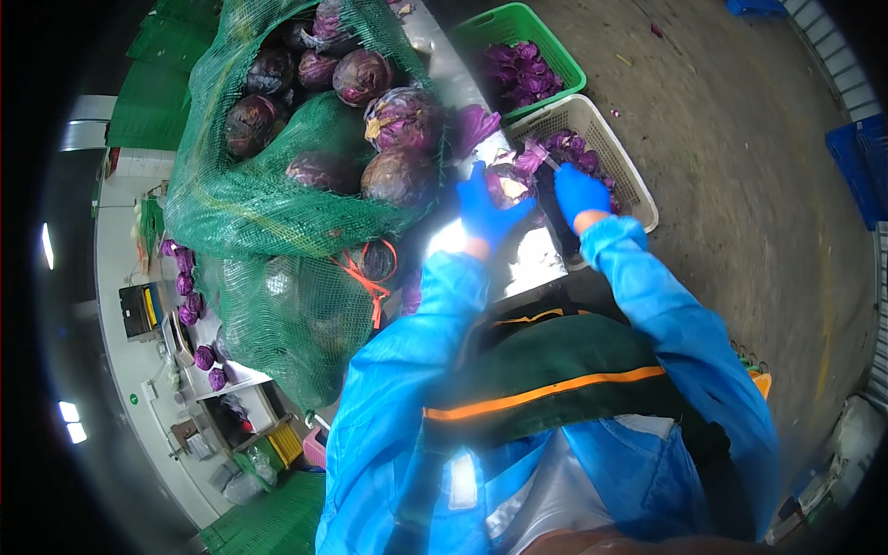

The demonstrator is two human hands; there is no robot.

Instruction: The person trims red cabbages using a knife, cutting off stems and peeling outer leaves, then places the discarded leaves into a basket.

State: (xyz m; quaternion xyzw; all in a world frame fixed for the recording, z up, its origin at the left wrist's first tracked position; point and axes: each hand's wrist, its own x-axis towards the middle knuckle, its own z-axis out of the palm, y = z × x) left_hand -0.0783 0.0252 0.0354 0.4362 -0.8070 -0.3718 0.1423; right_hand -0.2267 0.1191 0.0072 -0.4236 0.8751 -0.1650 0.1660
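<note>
On the metal table in front of me, my left hand, in a blue glove, holds a red cabbage with a pale cut base. My right hand, gloved too, is closed around a tool, probably a knife, whose thin end touches a purple leaf at the cabbage's far side. A loose cabbage leaf lies beyond the left hand. Left of my hands, an opened green mesh bag holds several red cabbages.
A white plastic crate with purple leaves stands right of the metal table; a green crate with more leaves is beyond it. A second, tied mesh bag sits nearer on the left. Trimmed cabbages line a far-left counter.
</note>
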